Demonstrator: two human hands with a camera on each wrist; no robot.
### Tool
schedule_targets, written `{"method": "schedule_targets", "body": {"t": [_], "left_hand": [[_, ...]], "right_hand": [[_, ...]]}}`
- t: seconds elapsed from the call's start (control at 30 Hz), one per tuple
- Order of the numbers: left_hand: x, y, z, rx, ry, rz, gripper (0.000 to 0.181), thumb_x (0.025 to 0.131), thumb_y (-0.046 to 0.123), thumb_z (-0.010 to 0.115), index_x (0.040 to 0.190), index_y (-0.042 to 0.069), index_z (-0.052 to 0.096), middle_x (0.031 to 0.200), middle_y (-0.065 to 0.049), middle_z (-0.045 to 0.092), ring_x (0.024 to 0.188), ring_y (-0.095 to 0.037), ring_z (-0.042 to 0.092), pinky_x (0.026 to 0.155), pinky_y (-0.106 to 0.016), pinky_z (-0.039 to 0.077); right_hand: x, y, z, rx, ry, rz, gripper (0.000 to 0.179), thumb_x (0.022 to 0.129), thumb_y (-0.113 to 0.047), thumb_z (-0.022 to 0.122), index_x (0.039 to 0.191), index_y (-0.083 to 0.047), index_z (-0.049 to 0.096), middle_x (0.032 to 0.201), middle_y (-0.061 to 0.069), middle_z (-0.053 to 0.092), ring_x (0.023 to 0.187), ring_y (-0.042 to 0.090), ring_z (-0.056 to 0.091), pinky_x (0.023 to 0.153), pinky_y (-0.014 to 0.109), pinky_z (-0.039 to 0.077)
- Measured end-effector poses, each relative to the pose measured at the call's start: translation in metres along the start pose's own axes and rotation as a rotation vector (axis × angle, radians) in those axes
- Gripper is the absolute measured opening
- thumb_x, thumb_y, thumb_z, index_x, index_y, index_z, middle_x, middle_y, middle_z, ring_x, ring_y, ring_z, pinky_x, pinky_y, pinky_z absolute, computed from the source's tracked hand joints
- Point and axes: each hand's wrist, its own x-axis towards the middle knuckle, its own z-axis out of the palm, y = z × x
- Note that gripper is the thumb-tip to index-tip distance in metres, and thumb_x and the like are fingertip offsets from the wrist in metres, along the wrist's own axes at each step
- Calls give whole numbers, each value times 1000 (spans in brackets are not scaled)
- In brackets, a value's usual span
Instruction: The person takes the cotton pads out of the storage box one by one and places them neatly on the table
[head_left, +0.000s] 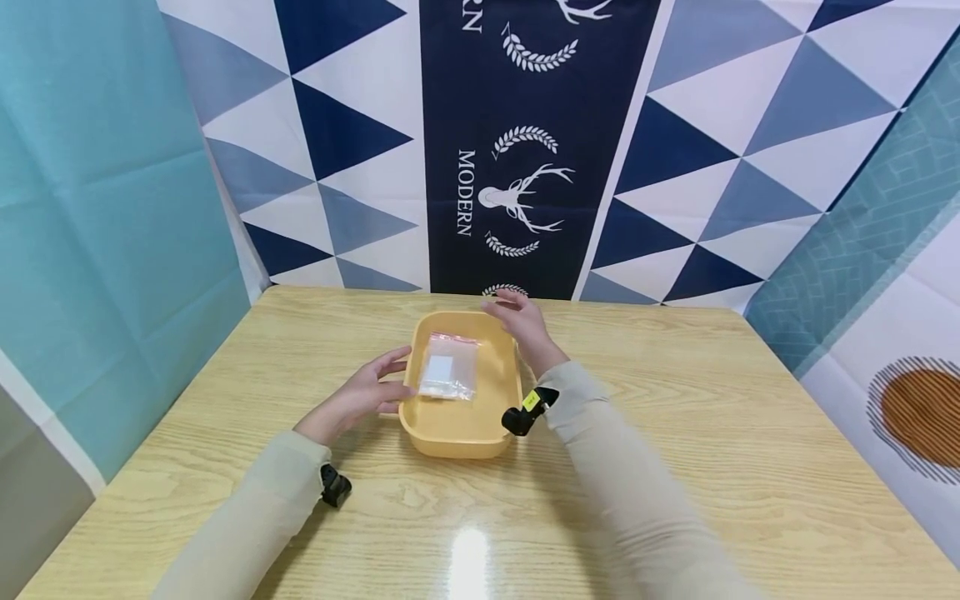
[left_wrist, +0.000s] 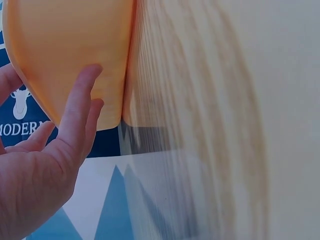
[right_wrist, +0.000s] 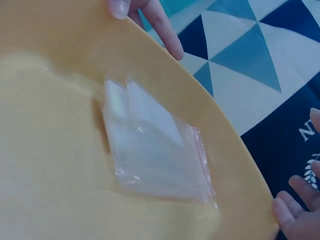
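A yellow-orange plastic basin (head_left: pixel 480 427) sits on the wooden table, with a clear zip bag (head_left: pixel 448 367) lying inside it. Through the bag a white rectangular piece shows, and a pink strip runs along its top edge. My left hand (head_left: pixel 367 390) is at the basin's left side, thumb at the rim. In the left wrist view, the fingers (left_wrist: pixel 82 100) of that hand stretch loosely along the outer wall. At the far right corner, my right hand (head_left: pixel 523 327) has its fingers spread beside the rim. Its fingertips in the right wrist view (right_wrist: pixel 282 212) meet the rim.
The wooden table (head_left: pixel 675 433) extends to both sides of the basin. Behind it hangs a patterned cloth (head_left: pixel 360 167) with triangles and a deer print. A teal curtain (head_left: pixel 112 208) borders the left. Black wrist cameras sit on both sleeves, the right one (head_left: pixel 528 410) over the basin's edge.
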Motion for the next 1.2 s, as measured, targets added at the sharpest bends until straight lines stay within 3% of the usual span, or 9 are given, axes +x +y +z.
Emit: {"method": "schedule_targets", "body": {"t": [0.23, 0.57, 0.87, 1.2], "left_hand": [[0, 2, -2, 3, 6, -2, 79, 83, 1, 64, 149, 13, 21, 144, -20, 27, 115, -36, 49, 85, -40, 52], [1, 1, -4, -1, 1, -2, 79, 84, 2, 64, 149, 13, 21, 145, -20, 27, 114, -36, 51, 85, -39, 52], [2, 1, -3, 4, 11, -9, 77, 84, 2, 63, 148, 14, 22, 144, -19, 29, 111, -35, 53, 83, -40, 53], [3, 0, -4, -15, 3, -13, 79, 82, 2, 65, 148, 15, 23, 144, -19, 29, 112, -34, 53, 83, -41, 53]], "right_hand": [[1, 4, 16, 25, -46, 2, 53, 81, -14, 72, 129, -4, 52, 125, 13, 54, 113, 25, 51, 103, 42, 38], [4, 12, 31, 2, -97, 89, 56, 82, -14, 71, 132, -5, 50, 131, 12, 50, 121, 28, 45, 106, 43, 34], [1, 19, 41, -285, -256, -37, 58, 77, -15, 75, 129, -3, 53, 127, 17, 53, 116, 27, 49, 101, 34, 39], [1, 25, 40, -490, -514, -23, 69, 75, -20, 77, 136, -6, 47, 137, 13, 45, 124, 27, 41, 107, 42, 29]]}}
